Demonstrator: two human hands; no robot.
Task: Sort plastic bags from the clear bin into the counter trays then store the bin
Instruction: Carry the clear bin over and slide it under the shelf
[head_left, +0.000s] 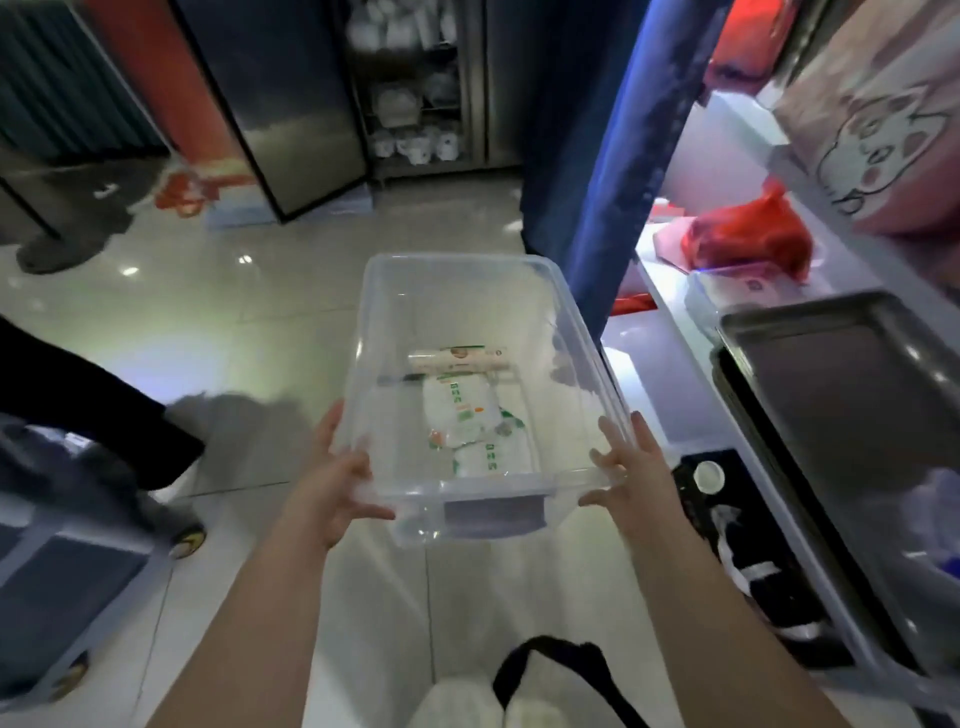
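I hold a clear plastic bin in the air over the tiled floor, at the middle of the view. My left hand grips its near left corner and my right hand grips its near right corner. Inside lie white plastic bags with green print and a roll of bags. To the right, on the counter, sits a dark metal tray.
A red plastic bag and a cat-print bag sit further back on the counter. A blue curtain hangs ahead right. A steel cabinet and shelves of white dishes stand at the back. A dark wheeled cart is at left.
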